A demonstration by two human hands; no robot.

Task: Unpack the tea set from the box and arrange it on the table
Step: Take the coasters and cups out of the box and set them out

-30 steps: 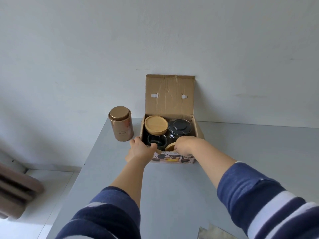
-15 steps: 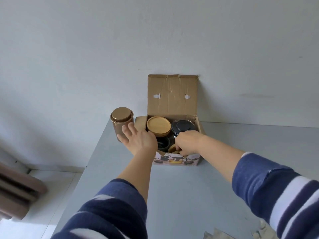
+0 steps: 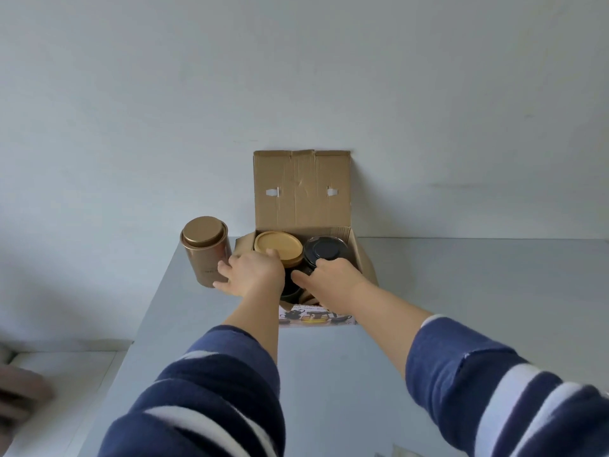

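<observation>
An open cardboard box [image 3: 301, 192] stands against the wall, its lid flap upright. Inside it are a jar with a round wooden lid [image 3: 278, 247] at the back left and a black pot with a dark lid [image 3: 326, 250] at the back right, with dark cups [image 3: 291, 288] partly hidden in front. My left hand [image 3: 253, 273] hovers over the box's left edge, fingers spread, one fingertip at the wooden lid's rim. My right hand [image 3: 331, 277] reaches into the box and rests against the near side of the black pot. Its fingertips are hidden.
A copper-coloured tin canister [image 3: 206, 250] stands just left of the box, close to my left hand. The grey table [image 3: 461, 285] runs to the right and towards me; its left edge drops off to the floor. A crumpled scrap [image 3: 395, 451] lies at the bottom edge.
My left hand left the box's front rim, opened and moved up over the left side. My right hand moved from the front of the box back to the black pot.
</observation>
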